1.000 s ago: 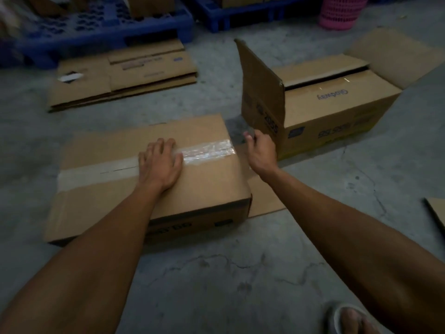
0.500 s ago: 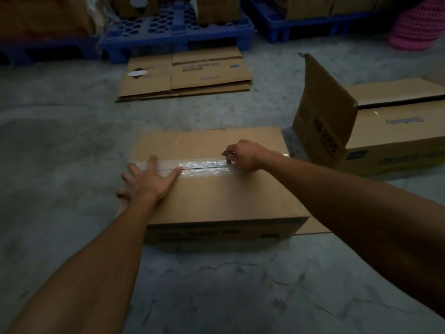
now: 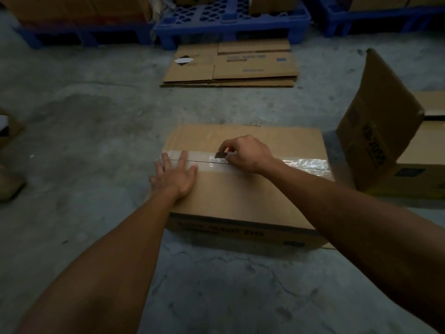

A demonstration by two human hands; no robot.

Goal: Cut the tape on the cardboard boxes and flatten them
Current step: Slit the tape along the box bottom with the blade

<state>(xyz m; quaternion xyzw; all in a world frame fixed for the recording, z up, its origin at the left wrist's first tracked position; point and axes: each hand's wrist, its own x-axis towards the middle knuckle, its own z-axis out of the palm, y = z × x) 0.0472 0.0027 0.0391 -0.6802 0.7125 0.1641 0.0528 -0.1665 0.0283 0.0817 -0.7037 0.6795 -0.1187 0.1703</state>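
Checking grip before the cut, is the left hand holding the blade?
No, the left hand lies flat on the box; the right hand pinches the blade.

Brown box point(image 3: 240, 194), shiny clear tape point(image 3: 305, 165), blue pallet point(image 3: 231, 22)

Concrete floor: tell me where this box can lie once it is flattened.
Bare floor lies left of the taped box, bordered behind by the blue pallets and the flattened cardboard stack. More lies in front of the box, between the forearms. The right is crowded: an opened box stands close.
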